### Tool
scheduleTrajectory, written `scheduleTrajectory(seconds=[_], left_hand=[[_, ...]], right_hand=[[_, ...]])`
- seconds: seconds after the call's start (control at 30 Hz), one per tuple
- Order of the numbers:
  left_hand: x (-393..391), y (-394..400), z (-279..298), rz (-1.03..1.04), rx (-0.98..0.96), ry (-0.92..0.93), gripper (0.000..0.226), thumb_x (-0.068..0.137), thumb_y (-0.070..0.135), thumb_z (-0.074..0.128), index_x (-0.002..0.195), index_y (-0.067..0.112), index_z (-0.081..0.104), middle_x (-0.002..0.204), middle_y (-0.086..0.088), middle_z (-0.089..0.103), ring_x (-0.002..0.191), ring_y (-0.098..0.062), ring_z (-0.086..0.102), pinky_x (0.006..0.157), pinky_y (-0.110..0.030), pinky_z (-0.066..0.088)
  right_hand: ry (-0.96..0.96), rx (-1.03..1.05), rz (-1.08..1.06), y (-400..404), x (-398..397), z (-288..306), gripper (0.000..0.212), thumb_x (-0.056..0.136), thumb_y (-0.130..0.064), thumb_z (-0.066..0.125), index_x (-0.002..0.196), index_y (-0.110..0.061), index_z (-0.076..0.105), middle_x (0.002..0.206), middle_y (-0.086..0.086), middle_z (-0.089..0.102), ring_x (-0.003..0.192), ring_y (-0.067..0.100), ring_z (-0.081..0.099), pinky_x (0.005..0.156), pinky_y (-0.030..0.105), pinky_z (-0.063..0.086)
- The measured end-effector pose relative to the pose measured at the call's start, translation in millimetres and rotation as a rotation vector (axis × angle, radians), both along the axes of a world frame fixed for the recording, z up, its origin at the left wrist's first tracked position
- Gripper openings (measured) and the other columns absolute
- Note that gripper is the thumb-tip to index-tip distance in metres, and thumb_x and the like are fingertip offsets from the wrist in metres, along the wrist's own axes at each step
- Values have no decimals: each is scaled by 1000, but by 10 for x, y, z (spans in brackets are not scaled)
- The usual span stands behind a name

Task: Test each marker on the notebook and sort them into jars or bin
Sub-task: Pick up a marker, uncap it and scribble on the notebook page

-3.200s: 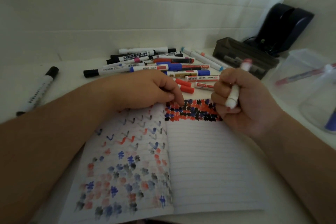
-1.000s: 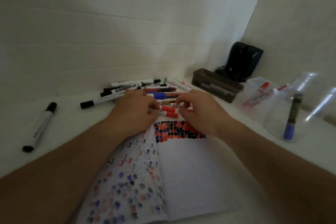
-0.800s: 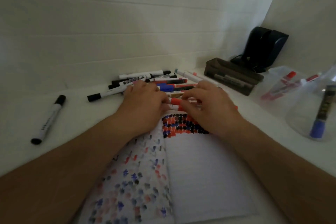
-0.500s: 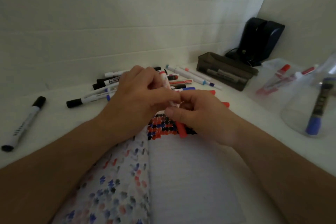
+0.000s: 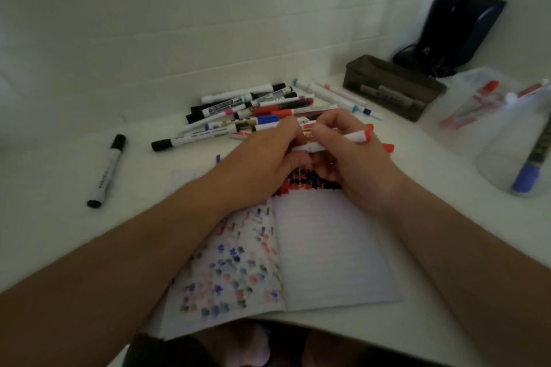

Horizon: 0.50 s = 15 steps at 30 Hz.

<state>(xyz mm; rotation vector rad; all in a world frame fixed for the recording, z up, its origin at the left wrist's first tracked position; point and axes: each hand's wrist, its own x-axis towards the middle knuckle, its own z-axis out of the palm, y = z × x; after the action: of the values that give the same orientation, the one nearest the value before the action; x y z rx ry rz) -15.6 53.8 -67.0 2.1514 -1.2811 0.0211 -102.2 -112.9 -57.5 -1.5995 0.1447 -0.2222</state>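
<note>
Both hands meet over the top edge of the open lined notebook [image 5: 328, 253], at about 12 o'clock from its spine. The right hand [image 5: 354, 164] has its grip closed round a white marker with a red end [image 5: 354, 138], held nearly level with the red end pointing to 3 o'clock. The left hand [image 5: 265, 158] pinches the marker's other end; the blur hides whether a cap is on there. Just beyond, at 12 o'clock, lies a loose pile of mixed markers [image 5: 253, 110] on the white tabletop [image 5: 59, 241]. A lone black-capped marker [image 5: 107, 170] lies at 9 o'clock. Clear plastic jars [image 5: 512, 140] stand at 3 o'clock, and a dark rectangular bin [image 5: 393, 86] at 1 o'clock.
</note>
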Motion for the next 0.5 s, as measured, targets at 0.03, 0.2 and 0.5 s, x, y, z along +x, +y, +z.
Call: scheduleTrajectory(seconds=[0.03, 0.2, 0.5], left_hand=[[7, 0, -2, -11, 12, 20, 12, 105, 31, 55, 109, 22, 49, 88, 14, 58, 76, 2, 55, 62, -17, 38], [21, -2, -1, -59, 46, 66, 19, 109, 34, 44, 126, 34, 52, 92, 21, 59, 82, 1, 57, 68, -24, 45], [64, -47, -10, -91, 30, 46, 25, 109, 42, 37, 119, 35, 58, 98, 15, 67, 84, -3, 61, 73, -33, 51]], right_hand=[[3, -16, -8, -7, 1, -2, 17, 103, -25, 62, 85, -24, 62, 82, 13, 67, 62, 21, 56, 52, 30, 44], [9, 6, 20, -39, 0, -25, 23, 106, -27, 56, 86, -27, 68, 82, 11, 69, 66, 20, 60, 58, 31, 49], [29, 28, 48, -96, 19, -38, 21, 100, -36, 55, 84, -30, 68, 81, 12, 67, 70, 22, 59, 62, 34, 47]])
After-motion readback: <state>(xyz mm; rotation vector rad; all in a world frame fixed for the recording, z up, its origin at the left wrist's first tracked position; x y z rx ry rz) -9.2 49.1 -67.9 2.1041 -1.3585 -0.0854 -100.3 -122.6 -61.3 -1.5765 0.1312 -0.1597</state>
